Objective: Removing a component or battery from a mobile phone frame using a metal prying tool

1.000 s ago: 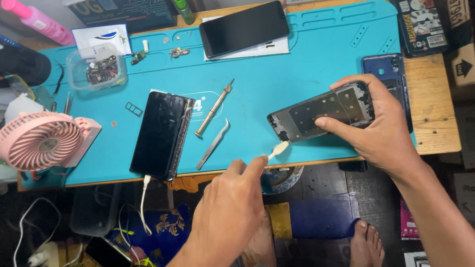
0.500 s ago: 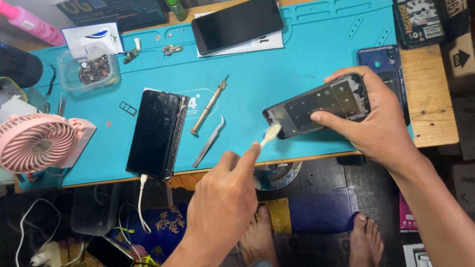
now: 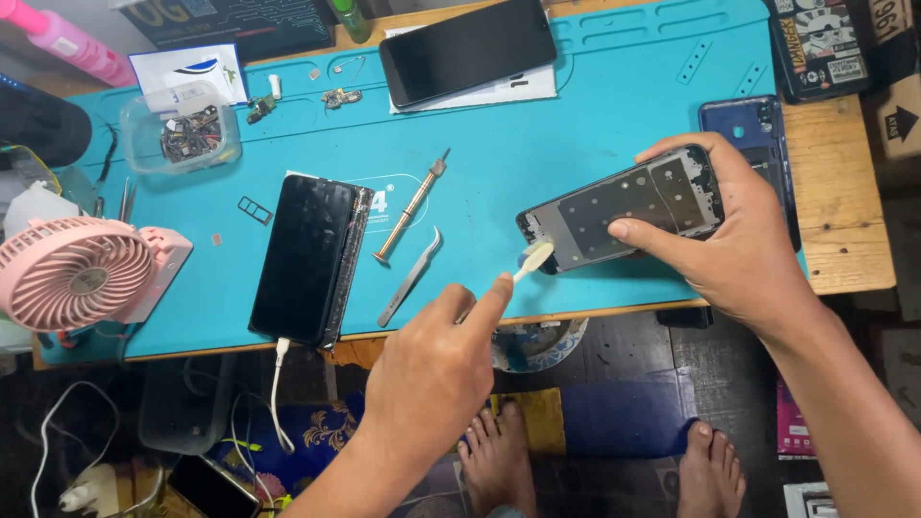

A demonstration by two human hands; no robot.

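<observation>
Frame (image 3: pixel 624 206) pinched at its edges in my right hand (image 3: pixel 739 254); thin, probably flexes; left hand (image 3: pixel 432 369) closed on brush (image 3: pixel 531 261).

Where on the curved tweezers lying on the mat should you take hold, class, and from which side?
Pinch the tweezers at the middle of their flat arms, coming straight down from above. They lie flat on the teal mat, apart from the screwdriver, with the hooked tip pointing up the mat, so avoid that end.

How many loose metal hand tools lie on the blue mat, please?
2: a screwdriver mid-mat and, below it, bent tweezers. More tweezers-like tools at the far left are too small to judge.
</observation>
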